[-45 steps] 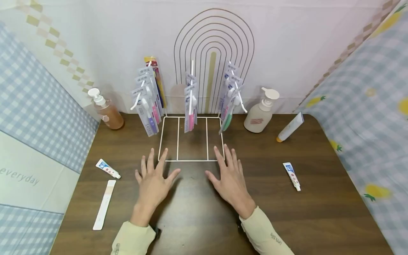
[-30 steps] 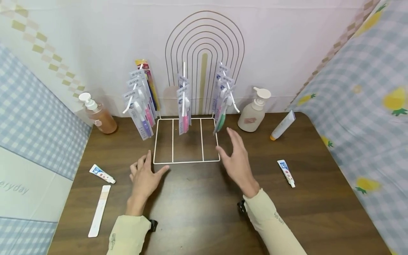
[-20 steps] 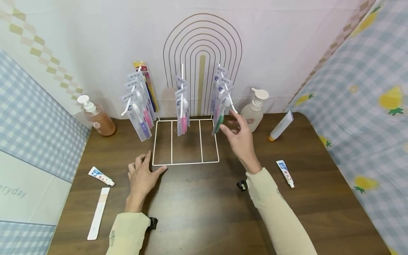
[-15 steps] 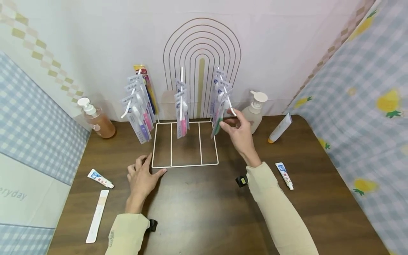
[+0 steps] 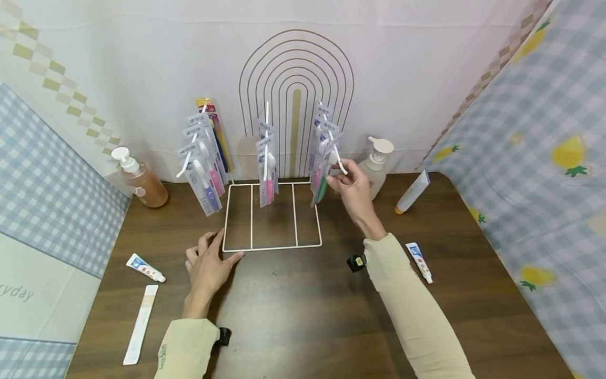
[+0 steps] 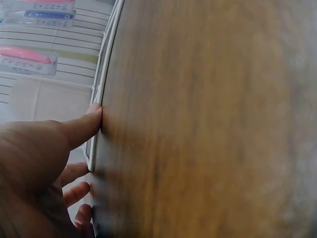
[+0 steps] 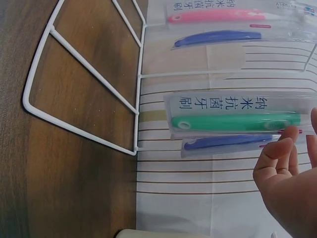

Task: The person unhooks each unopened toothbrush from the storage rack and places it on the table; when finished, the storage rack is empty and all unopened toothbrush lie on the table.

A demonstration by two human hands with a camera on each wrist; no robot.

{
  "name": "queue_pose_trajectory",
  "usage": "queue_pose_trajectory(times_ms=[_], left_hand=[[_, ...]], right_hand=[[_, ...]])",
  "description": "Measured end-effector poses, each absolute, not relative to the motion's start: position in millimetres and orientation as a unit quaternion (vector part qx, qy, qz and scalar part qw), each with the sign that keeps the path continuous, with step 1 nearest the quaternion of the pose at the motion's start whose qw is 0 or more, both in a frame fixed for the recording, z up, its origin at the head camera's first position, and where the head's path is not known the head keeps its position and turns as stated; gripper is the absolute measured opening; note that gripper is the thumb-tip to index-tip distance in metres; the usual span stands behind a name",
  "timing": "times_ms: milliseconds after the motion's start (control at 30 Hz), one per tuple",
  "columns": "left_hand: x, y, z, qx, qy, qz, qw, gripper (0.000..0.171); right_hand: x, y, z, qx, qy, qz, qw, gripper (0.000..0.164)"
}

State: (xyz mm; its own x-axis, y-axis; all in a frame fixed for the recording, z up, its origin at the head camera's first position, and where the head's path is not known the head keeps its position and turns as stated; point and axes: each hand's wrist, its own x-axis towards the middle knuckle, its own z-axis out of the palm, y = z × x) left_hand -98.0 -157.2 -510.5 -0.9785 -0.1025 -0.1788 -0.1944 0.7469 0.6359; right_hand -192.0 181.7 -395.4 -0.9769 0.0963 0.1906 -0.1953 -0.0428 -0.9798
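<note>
In the head view my right hand (image 5: 355,192) has thumb and fingers at the edge of a green toothbrush (image 5: 322,188) in clear packaging, which hangs on the display rack's right hook (image 5: 340,162). The right wrist view shows my curled fingers (image 7: 277,153) pinching that package by its upper part, the green handle (image 7: 233,122) facing the camera. My left hand (image 5: 205,271) rests at the front left corner of the white wire rack (image 5: 272,248). Its thumb (image 6: 84,128) lies against the front bar, with the other fingers beside the left bar.
Packaged toothbrushes also hang on the left hook (image 5: 184,164) and middle hook (image 5: 266,158). Pump bottles stand at left (image 5: 149,187) and right (image 5: 377,163). Toothpaste tubes (image 5: 145,267) (image 5: 419,262), a white-and-orange tube (image 5: 412,193) and a long white packet (image 5: 141,323) are on the table.
My right hand has gone from beside the rack's front up to the green toothbrush package. The left hand has moved to the rack's front left corner and stayed there.
</note>
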Motion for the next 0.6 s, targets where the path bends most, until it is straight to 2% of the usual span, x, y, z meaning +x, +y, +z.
queue_pose_trajectory(times_ms=[267,600], left_hand=[[-97.4,-156.7,-510.1,-0.076,0.933,0.345,0.073,0.088],[-98.6,-158.5,-512.2,-0.075,0.932,0.345,0.077,0.089]], right_hand=[[-189.7,180.1,-394.2,0.038,-0.676,0.727,0.118,0.022],[-191.1,179.2,-395.0,0.047,-0.661,0.736,0.140,0.018]])
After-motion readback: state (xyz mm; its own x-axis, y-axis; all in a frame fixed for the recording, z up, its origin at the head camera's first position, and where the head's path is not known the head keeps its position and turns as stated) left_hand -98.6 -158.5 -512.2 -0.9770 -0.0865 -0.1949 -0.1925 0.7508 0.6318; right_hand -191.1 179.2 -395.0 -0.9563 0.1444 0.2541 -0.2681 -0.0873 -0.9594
